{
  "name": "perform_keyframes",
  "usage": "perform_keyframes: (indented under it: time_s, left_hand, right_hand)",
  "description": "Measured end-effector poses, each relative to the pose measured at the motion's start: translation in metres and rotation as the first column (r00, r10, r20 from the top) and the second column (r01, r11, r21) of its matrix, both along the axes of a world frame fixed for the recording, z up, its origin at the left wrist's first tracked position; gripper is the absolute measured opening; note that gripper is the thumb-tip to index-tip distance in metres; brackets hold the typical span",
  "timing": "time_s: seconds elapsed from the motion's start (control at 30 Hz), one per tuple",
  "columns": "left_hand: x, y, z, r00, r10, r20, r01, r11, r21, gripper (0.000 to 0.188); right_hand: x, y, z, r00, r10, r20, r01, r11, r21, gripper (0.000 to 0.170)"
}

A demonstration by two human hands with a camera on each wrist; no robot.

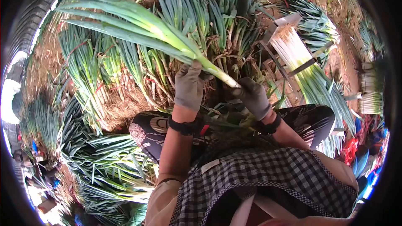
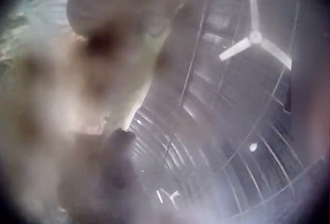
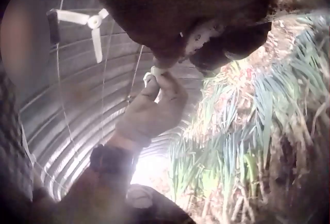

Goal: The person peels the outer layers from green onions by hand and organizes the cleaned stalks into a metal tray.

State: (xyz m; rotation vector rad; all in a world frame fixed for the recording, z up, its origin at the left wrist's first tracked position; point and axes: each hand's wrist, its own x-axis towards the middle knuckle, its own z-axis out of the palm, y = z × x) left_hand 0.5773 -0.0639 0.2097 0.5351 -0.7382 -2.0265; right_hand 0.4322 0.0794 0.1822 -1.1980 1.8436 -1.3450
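A large green onion (image 1: 167, 34) slants across the head view, its leaves fanned to the upper left and its white end at the lower right. My gloved left hand (image 1: 189, 86) grips its stalk just below where the leaves spread. At the white end, my gloved right hand (image 1: 253, 98) pinches the tip between thumb and fingers. The left wrist view has a blurred pale stretch of the stalk (image 2: 142, 82) beside the glove. In the right wrist view my left hand (image 3: 154, 110) shows beyond the dark, close right hand (image 3: 175, 12).
Upright green onion bunches (image 1: 184, 8) stand in front, some tied with red bands. To the right, a trimmed bundle (image 1: 295, 52) lies in a metal frame (image 1: 278, 65). Loose green onions (image 1: 104, 159) are piled at my left. Black straps circle both wrists.
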Motion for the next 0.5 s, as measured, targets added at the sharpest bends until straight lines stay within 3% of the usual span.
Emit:
perform_keyframes:
  time_s: [0.07,0.1,0.13,0.17,0.2,0.27,0.33,0.4,0.43,0.47,0.5]
  left_hand:
    - [-0.002,0.01,0.002,0.999,0.044,0.002,-0.044,0.996,0.084,0.02]
    - [0.0,0.003,-0.02,0.95,0.176,0.259,-0.066,0.921,-0.384,0.021]
    - [0.0,0.006,-0.012,0.979,0.024,0.2,0.003,0.991,-0.134,0.022]
    - [0.0,0.009,-0.004,0.991,-0.077,0.113,0.061,0.989,0.137,0.022]
    - [-0.003,0.018,0.0,0.989,-0.083,0.119,0.066,0.988,0.143,0.022]
    - [-0.01,0.036,0.001,0.927,-0.309,0.214,0.287,0.949,0.127,0.021]
    - [-0.009,0.036,-0.055,0.741,-0.281,0.61,0.529,0.804,-0.272,0.023]
    - [-0.006,0.042,-0.071,0.518,-0.364,0.774,0.614,0.788,-0.04,0.031]
    - [-0.004,0.028,-0.054,0.354,-0.015,0.935,0.655,0.718,-0.236,0.037]
    - [0.007,0.012,-0.042,0.643,-0.089,0.761,0.415,0.875,-0.248,0.04]
    - [0.01,0.01,-0.006,0.756,0.008,0.655,0.263,0.912,-0.314,0.042]
  right_hand:
    - [0.0,0.0,-0.011,0.996,0.059,0.067,-0.051,0.992,-0.116,0.029]
    - [0.003,0.001,-0.022,0.967,0.055,0.248,-0.024,0.992,-0.124,0.029]
    - [0.006,0.002,-0.023,0.966,0.051,0.254,-0.021,0.993,-0.119,0.029]
    - [0.009,0.001,-0.022,0.974,0.043,0.224,-0.005,0.986,-0.168,0.03]
    - [0.011,0.002,-0.021,0.98,0.032,0.194,0.01,0.977,-0.214,0.03]
    - [0.011,0.002,-0.005,0.983,-0.006,0.181,0.042,0.98,-0.195,0.031]
    - [0.002,-0.001,0.005,0.986,-0.044,0.161,0.073,0.981,-0.181,0.031]
    - [-0.014,-0.005,0.01,1.0,0.008,-0.011,-0.011,0.973,-0.23,0.03]
    - [-0.02,-0.004,0.015,0.998,0.052,-0.03,-0.058,0.971,-0.233,0.03]
    - [-0.025,-0.002,0.017,0.999,0.044,-0.031,-0.05,0.972,-0.23,0.03]
    - [-0.027,0.0,0.017,0.993,0.115,0.021,-0.108,0.973,-0.202,0.028]
